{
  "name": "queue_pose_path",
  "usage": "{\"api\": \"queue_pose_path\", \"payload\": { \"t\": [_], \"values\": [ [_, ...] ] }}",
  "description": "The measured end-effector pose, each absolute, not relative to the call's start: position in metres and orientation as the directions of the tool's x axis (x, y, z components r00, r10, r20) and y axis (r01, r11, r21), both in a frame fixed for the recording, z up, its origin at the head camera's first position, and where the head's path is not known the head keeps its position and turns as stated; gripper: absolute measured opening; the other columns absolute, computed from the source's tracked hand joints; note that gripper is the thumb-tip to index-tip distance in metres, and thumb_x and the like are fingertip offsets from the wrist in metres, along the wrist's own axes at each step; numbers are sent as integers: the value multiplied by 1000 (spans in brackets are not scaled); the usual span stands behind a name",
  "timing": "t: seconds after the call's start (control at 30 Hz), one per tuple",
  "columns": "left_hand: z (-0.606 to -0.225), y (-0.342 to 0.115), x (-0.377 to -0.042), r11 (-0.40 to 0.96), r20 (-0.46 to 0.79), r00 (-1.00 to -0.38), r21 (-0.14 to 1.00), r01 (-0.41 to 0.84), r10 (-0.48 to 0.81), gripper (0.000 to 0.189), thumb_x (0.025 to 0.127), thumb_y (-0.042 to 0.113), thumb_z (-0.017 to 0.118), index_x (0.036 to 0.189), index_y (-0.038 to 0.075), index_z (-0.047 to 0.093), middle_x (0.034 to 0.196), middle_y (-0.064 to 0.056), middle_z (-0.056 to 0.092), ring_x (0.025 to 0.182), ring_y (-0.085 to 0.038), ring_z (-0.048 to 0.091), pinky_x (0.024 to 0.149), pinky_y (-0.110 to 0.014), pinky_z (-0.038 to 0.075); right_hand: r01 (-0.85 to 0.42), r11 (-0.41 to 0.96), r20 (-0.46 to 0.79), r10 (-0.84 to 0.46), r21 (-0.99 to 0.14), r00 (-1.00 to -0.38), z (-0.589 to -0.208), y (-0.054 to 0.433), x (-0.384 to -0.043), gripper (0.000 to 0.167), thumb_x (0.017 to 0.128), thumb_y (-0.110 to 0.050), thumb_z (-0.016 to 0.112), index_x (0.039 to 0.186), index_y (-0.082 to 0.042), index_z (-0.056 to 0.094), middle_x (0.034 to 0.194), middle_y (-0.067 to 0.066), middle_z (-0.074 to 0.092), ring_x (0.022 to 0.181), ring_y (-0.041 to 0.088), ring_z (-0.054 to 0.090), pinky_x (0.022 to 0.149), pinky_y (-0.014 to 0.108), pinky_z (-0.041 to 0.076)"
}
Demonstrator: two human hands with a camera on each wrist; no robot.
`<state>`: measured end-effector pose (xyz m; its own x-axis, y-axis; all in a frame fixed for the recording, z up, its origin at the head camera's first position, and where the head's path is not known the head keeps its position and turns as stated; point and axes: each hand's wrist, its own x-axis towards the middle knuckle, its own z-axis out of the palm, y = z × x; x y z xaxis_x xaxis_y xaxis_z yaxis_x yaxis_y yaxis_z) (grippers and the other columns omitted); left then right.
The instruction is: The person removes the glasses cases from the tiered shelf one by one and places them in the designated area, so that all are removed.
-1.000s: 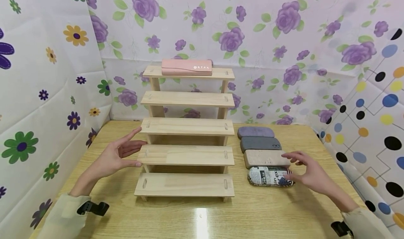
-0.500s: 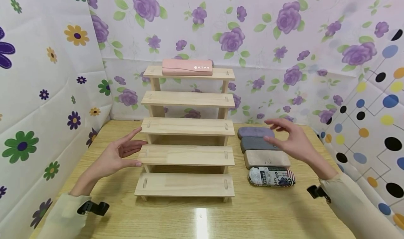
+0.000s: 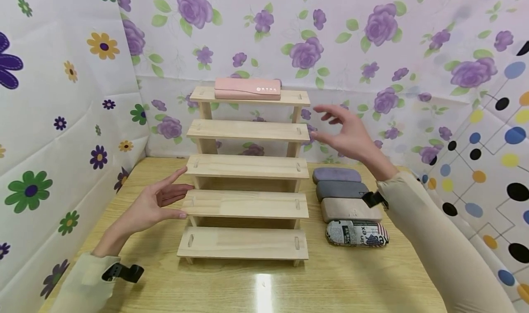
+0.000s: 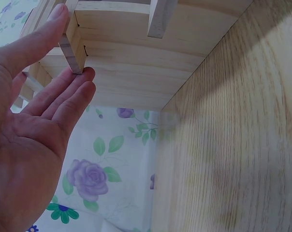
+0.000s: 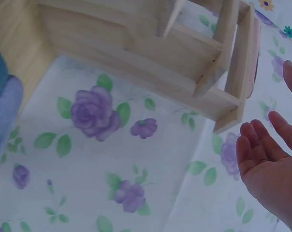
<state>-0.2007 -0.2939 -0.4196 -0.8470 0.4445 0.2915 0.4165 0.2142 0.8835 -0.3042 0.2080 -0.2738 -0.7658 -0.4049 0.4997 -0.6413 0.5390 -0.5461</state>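
Observation:
A five-tier wooden stepped display stand (image 3: 248, 166) stands mid-table. On its top tier lies a pink glasses case (image 3: 248, 88). My left hand (image 3: 146, 205) is at the stand's left side, fingers fairly straight, with fingertips touching the board ends; the left wrist view shows thumb and fingers (image 4: 71, 96) about a board end. In the air just right of the upper tiers is my right hand (image 3: 345, 131), thumb and fingers spread with nothing between them. Below it lie a purple case (image 3: 336, 174), a dark grey case (image 3: 339, 189), a beige case (image 3: 351, 209) and a newsprint-patterned case (image 3: 357, 233).
The wooden table (image 3: 215, 287) reaches back to a wall cloth (image 3: 231, 32) with purple roses. Patterned cloths also hang at the left and right sides. My right forearm (image 3: 438, 230) passes over the table's right part, beside the row of cases.
My right hand has risen from above the front cases, moving back and left to beside the stand's upper tiers. The left hand, stand and cases stay put; the head view shifts slightly.

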Motion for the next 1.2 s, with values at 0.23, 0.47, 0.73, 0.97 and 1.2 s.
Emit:
{"api": "queue_pose_path", "payload": {
  "t": [0.23,0.47,0.73,0.97,1.2],
  "values": [
    [-421,-294,-202,207,299,-844,882,422,446,109,83,-10,85,170,17,25,146,-34,54,135,-18,58,112,-34,49,-650,548,500,-419,-527,-758,-246,179,-329,65,91,-19,85,149,-5,59,144,15,60,122,32,55,104,49,49],
    [-420,-292,-201,202,308,-843,881,428,442,110,82,-10,86,169,17,26,146,-34,54,134,-17,59,111,-35,49,-617,550,425,-447,-563,-787,-227,158,-357,67,92,-25,84,152,-10,57,151,8,57,128,31,52,109,51,46],
    [-421,-293,-201,200,297,-842,885,420,451,109,83,-11,84,170,18,25,147,-35,52,135,-17,58,112,-33,50,-561,582,323,-467,-589,-823,-220,133,-381,71,94,-28,82,156,-9,52,157,8,51,137,33,47,109,48,48],
    [-421,-293,-201,200,308,-838,880,431,451,109,83,-10,85,170,17,25,146,-32,55,135,-18,58,111,-32,50,-546,602,282,-480,-583,-831,-214,119,-392,74,94,-28,82,157,-6,49,156,6,52,137,30,46,110,44,47],
    [-424,-294,-203,184,325,-836,879,440,442,110,81,-13,85,169,15,26,146,-31,56,135,-20,59,111,-35,49,-550,600,288,-480,-581,-828,-214,110,-397,67,95,-24,81,152,-3,54,147,9,59,132,30,49,107,39,47]
  ]
}}
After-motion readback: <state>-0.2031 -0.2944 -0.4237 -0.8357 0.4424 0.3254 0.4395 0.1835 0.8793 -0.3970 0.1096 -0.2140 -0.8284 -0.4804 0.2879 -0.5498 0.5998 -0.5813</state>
